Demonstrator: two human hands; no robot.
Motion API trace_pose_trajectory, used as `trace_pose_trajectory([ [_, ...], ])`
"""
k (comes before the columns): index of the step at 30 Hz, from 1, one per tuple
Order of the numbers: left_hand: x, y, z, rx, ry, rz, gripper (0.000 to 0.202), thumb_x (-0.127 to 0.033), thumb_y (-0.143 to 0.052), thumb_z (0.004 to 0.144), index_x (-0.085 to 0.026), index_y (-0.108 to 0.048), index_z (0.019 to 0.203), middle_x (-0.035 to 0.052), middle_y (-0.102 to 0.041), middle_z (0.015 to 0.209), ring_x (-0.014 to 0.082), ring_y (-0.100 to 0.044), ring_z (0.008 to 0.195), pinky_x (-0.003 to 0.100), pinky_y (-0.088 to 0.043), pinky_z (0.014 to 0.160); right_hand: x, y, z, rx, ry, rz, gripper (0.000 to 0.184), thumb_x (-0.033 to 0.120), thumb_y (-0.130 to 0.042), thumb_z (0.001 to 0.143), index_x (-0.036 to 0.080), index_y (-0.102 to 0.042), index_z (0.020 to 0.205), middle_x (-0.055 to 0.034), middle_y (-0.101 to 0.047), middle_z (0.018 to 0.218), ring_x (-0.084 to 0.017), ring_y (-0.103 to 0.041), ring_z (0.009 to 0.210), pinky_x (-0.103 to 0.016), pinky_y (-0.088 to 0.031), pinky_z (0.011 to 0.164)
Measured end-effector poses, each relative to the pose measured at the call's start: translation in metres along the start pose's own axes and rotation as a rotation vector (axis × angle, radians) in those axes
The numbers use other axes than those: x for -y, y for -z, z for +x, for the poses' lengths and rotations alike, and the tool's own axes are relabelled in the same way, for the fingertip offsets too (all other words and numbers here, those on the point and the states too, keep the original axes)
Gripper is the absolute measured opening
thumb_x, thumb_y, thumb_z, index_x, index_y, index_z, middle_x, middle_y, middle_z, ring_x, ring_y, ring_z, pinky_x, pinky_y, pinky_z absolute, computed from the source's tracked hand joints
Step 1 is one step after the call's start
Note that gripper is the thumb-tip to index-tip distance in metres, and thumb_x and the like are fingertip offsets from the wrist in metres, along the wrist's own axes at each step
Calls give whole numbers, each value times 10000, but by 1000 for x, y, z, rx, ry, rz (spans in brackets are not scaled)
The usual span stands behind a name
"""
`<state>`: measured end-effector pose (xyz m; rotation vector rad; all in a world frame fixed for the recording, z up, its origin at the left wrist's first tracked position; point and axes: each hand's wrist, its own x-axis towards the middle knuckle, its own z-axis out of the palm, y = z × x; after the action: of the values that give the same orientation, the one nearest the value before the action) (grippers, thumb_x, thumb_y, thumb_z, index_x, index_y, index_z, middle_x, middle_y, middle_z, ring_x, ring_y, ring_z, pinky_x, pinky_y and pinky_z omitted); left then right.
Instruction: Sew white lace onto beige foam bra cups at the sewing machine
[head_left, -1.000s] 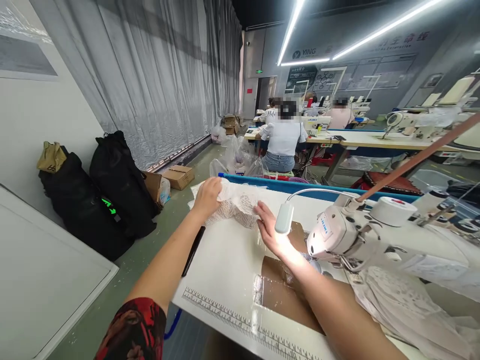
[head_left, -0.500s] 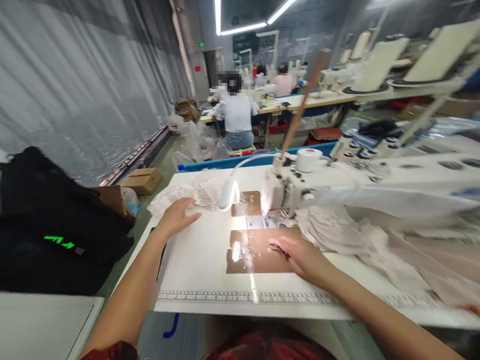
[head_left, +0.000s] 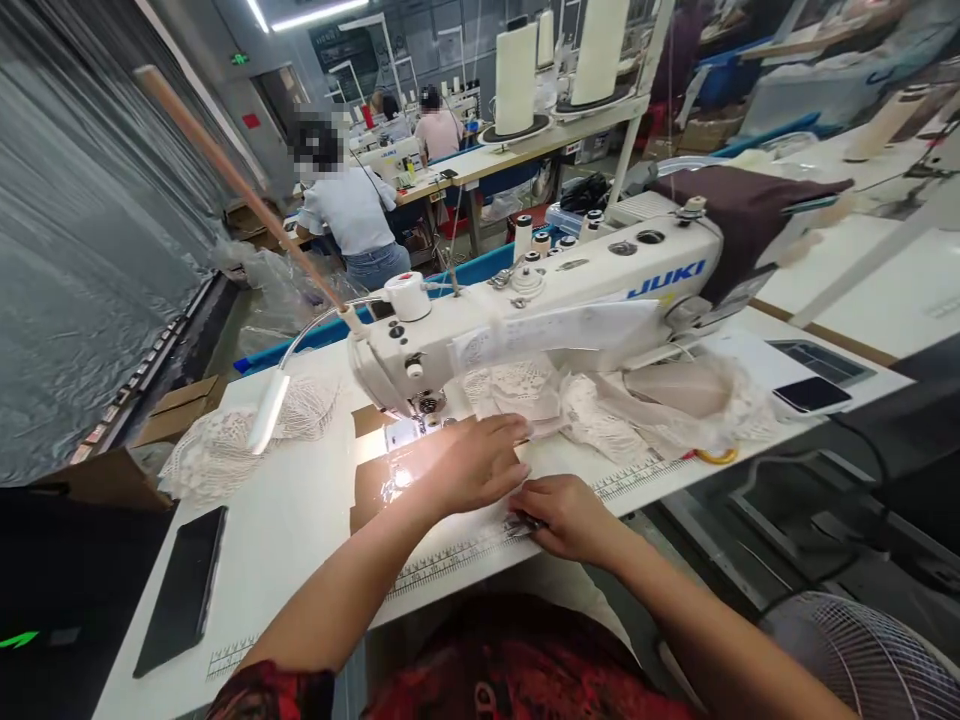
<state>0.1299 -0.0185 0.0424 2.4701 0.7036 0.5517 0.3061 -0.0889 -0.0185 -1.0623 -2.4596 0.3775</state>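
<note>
My left hand [head_left: 476,462] rests palm down on the white table [head_left: 300,520], fingers stretched toward the pale lace fabric [head_left: 600,405] under the arm of the white JUKI sewing machine [head_left: 540,300]. My right hand [head_left: 566,515] lies just below it at the table's front edge, fingers curled and pinched on a small dark thing I cannot make out. The machine's needle area [head_left: 424,410] sits a little left of my left hand, lit by a small gooseneck lamp [head_left: 262,420]. A second heap of lace [head_left: 217,455] lies at the table's left.
A black phone [head_left: 184,585] lies on the table at left, another phone [head_left: 810,393] at far right. Thread cones [head_left: 517,65] stand behind the machine. People sit sewing at tables behind. Cardboard boxes [head_left: 184,405] and a grey curtain are at left, a fan grille [head_left: 862,655] at lower right.
My view has swung right. My left hand left the lace heap at left and came beside the needle. My right hand drew back to the front edge and closed.
</note>
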Motion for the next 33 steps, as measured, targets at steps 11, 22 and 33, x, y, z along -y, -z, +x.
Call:
trace_pose_trajectory([
  [11,46,-36,61,-71,364,-126,425,-342,-498,877,-183,-521,1271,99,-587,1270,264,-552,1155,402,-446,963,-3,0,1,40,-20,49,135,170,-591,728,199,-631,854,-2,-669,772,-156,-591,699,-266,-344,605],
  [22,39,-22,40,-199,343,-108,248,-320,-380,945,-170,-530,818,-16,-520,695,120,-484,664,229,-379,602,1,1,1,-64,-107,5,407,517,-509,882,168,-618,1059,-51,-689,868,-190,-625,781,-285,-394,636],
  [33,4,-2,-89,-359,10,255,243,-159,-409,900,-180,-504,1123,53,-638,820,148,-581,692,254,-478,614,-21,7,2,-200,-361,-322,305,295,-499,898,133,-672,1090,-150,-659,1006,-314,-585,946,-419,-458,759],
])
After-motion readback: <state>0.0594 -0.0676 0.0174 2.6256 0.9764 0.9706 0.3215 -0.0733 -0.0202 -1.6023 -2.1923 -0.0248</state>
